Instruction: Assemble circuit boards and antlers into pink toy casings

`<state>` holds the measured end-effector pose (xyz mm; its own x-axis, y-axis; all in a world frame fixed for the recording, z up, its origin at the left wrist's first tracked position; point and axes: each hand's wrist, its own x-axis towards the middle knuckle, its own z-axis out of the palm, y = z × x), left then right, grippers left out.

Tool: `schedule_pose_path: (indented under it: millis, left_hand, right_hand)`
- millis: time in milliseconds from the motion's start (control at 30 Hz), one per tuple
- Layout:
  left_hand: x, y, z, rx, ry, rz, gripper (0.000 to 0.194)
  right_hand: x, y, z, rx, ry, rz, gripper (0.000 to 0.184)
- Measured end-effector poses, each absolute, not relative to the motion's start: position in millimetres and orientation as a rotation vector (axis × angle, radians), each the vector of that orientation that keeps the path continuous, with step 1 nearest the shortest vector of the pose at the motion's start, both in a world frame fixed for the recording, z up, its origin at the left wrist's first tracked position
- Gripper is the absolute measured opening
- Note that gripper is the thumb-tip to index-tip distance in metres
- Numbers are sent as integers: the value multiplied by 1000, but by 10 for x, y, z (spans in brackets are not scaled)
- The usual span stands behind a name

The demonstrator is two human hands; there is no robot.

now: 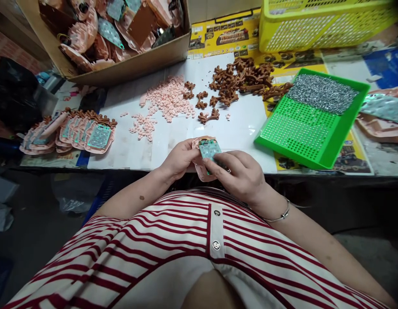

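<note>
At the table's front edge my left hand (178, 159) grips a pink plastic shell (202, 173) by its left side, thumb on top. A green circuit board with a greyish, shiny face (209, 148) lies in or on the shell; whether it is seated I cannot tell. My right hand (243, 175) is closed over the board's lower right part, its thumb and fingers pressing or pinching it, and partly hides it. Beyond the hands lie brown bone-shaped plastic pieces (213, 116) and a spread of small pink plastic pieces (169, 98).
Finished-looking pink shells with boards (100, 136) stand in a row at left. A cardboard box (137, 64) of similar parts is behind. A green tray (266, 143) with small metal screws (321, 92) sits at right, a yellow basket (302, 32) behind it. Another shell (379, 126) lies far right.
</note>
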<state>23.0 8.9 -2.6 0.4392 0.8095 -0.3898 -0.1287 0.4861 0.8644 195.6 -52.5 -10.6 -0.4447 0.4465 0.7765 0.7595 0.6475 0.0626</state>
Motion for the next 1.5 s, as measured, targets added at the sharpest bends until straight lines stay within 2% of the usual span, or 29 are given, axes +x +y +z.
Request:
schedule_pose_path:
  millis: [267,500,667,900,1067,1300,1500]
  left_hand:
    - [249,69,15,880,956,720,36]
    - [250,56,-14,872,937,815,33]
    - [248,48,-1,859,930,858,35]
    - [245,35,5,889,896,857,33]
    - [220,42,-38,919,915,831,34]
    - [88,130,-34,998,812,713,43]
    - [-48,208,-40,882,655,606,62]
  right_hand:
    - [1930,-555,-124,-906,-2137,-526,25]
    - [1915,-594,-176,-958,-2128,-430,38]
    - [1900,-589,-161,-950,-2045,-472,29]
    - [1885,-588,-246,-950,-2030,-379,43]
    - [1873,-583,-244,-964,-2046,-429,35]
    - [1892,-576,-180,-930,-2102,-423,28]
    - [1918,-566,-223,-979,-2123,-416,24]
